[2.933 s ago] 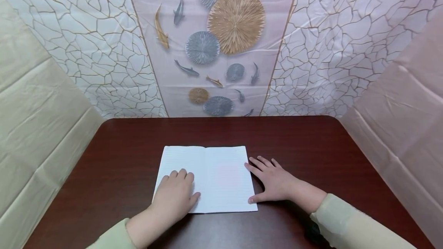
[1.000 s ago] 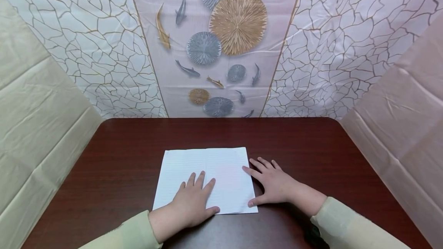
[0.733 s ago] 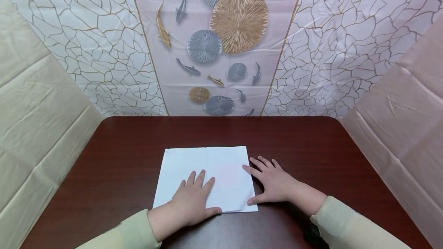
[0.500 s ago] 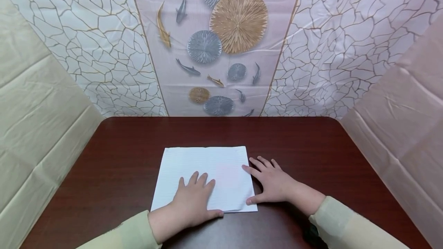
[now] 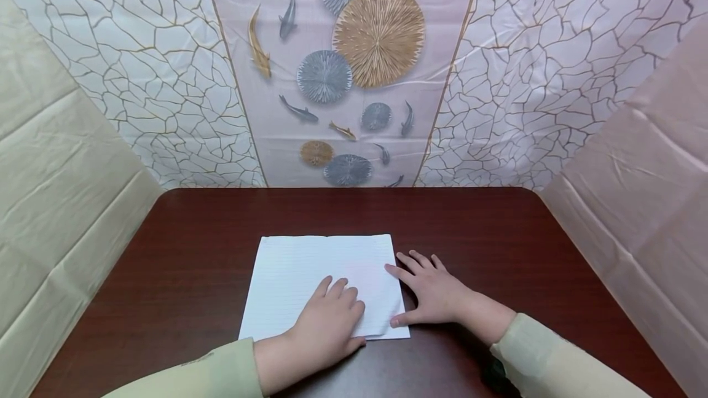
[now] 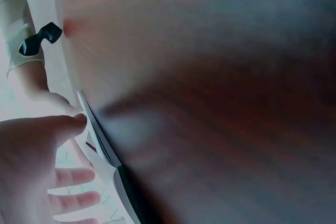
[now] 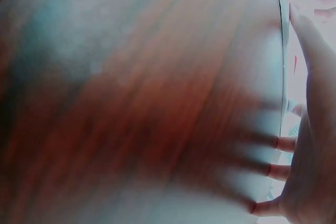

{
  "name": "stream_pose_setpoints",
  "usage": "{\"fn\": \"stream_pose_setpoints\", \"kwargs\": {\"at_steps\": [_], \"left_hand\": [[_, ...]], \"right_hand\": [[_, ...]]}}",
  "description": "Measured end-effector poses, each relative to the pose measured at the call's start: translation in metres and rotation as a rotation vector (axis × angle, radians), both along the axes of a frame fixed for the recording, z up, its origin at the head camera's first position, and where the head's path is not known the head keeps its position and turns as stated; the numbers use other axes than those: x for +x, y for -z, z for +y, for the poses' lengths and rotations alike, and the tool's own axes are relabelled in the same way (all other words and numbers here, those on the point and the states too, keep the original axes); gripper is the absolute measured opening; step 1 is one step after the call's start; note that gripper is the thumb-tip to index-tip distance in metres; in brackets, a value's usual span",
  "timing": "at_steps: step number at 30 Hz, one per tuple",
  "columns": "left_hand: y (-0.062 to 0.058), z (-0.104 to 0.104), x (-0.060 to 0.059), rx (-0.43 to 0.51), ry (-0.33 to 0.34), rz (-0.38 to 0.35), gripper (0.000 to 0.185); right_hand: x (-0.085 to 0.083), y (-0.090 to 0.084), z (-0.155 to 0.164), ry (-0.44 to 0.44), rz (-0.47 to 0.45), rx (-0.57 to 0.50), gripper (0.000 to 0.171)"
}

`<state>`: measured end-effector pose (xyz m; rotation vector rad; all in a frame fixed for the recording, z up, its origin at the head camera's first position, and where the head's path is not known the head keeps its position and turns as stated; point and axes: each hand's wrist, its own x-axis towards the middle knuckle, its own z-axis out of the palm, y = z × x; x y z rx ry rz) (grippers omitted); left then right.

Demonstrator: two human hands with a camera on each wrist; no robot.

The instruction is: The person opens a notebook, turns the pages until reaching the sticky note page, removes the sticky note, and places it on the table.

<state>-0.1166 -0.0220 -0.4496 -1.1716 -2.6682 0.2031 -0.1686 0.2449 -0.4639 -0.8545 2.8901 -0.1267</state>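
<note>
Two hands | left hand (image 5: 330, 318) flat on paper (image 5: 293, 275) | right hand (image 5: 434, 290) spread at its right edge

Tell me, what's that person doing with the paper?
A person in pale green sleeves has an open lined notebook lying flat on a dark wooden table. The left hand rests on the notebook's near right part, its fingers a little curled. The right hand lies flat on the table by the notebook's right edge, fingers spread, with the thumb and forefinger touching that edge. Nothing is lifted.
</note>
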Motion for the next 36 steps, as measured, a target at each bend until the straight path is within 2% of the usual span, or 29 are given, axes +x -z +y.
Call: {"fn": "stream_pose_setpoints", "kwargs": {"at_steps": [10, 15, 19, 23, 29, 36], "left_hand": [[-0.001, 0.004, 0.0, 0.027, 0.133, 0.047, 0.029], [-0.001, 0.005, 0.001, 0.02, 0.163, 0.103, 0.014], [-0.001, 0.005, 0.002, -0.011, 0.166, 0.149, 0.006], [-0.001, 0.005, 0.002, -0.015, 0.16, 0.151, 0.007], [-0.002, 0.002, 0.003, 0.031, 0.133, 0.129, 0.012], [-0.001, -0.002, 0.003, 0.103, 0.113, 0.146, 0.011]], "right_hand": [[-0.001, 0.0, 0.0, -0.011, 0.019, -0.005, 0.108], [-0.001, -0.001, 0.001, -0.014, 0.006, -0.001, 0.108], [-0.002, -0.002, 0.001, -0.001, -0.009, -0.008, 0.112], [-0.003, -0.003, 0.003, 0.025, -0.032, -0.022, 0.118], [-0.005, -0.003, 0.007, 0.051, -0.066, -0.023, 0.126], [-0.005, -0.002, 0.012, 0.009, -0.035, -0.035, 0.129]]}}
